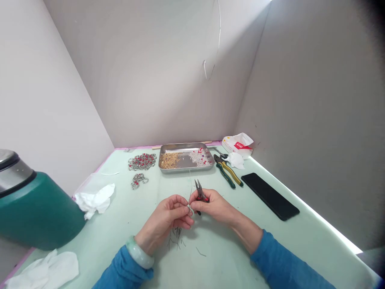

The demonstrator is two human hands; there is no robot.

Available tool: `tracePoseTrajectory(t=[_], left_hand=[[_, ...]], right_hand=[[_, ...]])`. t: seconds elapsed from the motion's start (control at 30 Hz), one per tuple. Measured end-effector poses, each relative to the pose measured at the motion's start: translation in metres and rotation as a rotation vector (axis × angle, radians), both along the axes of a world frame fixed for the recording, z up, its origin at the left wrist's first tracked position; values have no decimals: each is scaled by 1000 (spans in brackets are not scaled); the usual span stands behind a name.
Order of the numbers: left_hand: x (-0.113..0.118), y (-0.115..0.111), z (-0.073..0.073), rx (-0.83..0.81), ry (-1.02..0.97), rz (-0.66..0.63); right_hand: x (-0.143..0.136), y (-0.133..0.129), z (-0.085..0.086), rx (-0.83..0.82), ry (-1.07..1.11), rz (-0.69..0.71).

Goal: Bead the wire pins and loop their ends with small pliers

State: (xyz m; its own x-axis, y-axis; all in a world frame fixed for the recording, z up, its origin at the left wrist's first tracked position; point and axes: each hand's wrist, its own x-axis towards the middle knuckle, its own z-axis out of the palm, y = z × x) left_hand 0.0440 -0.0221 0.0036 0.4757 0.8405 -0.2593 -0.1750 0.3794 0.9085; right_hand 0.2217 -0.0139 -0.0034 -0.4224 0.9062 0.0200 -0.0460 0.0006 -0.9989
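Observation:
Near the middle of the table, my left hand (171,212) is closed in a pinch on a thin wire (191,192) that stands up from the fingertips. Close against it, my right hand (215,205) grips small needle-nose pliers (199,188), jaws pointing away from me. The right thumb and fingertip meet the left fingers at the wire; any small bead there is hidden. Below my left hand lie several short wire pieces (177,233), and a bent one (200,252) rests apart. Beyond the hands, a metal tray (186,170) holds gold beads (171,160) and clear and red beads (200,157).
Left of the tray lie a large pile (142,161) and a small pile (139,180) of wire rings with red beads. Larger pliers (228,171), a black phone (270,195) and a tissue pack (237,144) are right. A green flask (42,212) and crumpled tissues (95,198) are left.

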Motion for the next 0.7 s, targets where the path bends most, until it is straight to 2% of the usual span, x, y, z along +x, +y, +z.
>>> tracePoseTrajectory(t=[0.37, 0.7], left_hand=[[2, -3, 3, -12, 46, -12], [2, -2, 4, -2, 51, 34]], right_hand=[[2, -2, -1, 33, 17, 81], [0, -1, -1, 76, -8, 16]])
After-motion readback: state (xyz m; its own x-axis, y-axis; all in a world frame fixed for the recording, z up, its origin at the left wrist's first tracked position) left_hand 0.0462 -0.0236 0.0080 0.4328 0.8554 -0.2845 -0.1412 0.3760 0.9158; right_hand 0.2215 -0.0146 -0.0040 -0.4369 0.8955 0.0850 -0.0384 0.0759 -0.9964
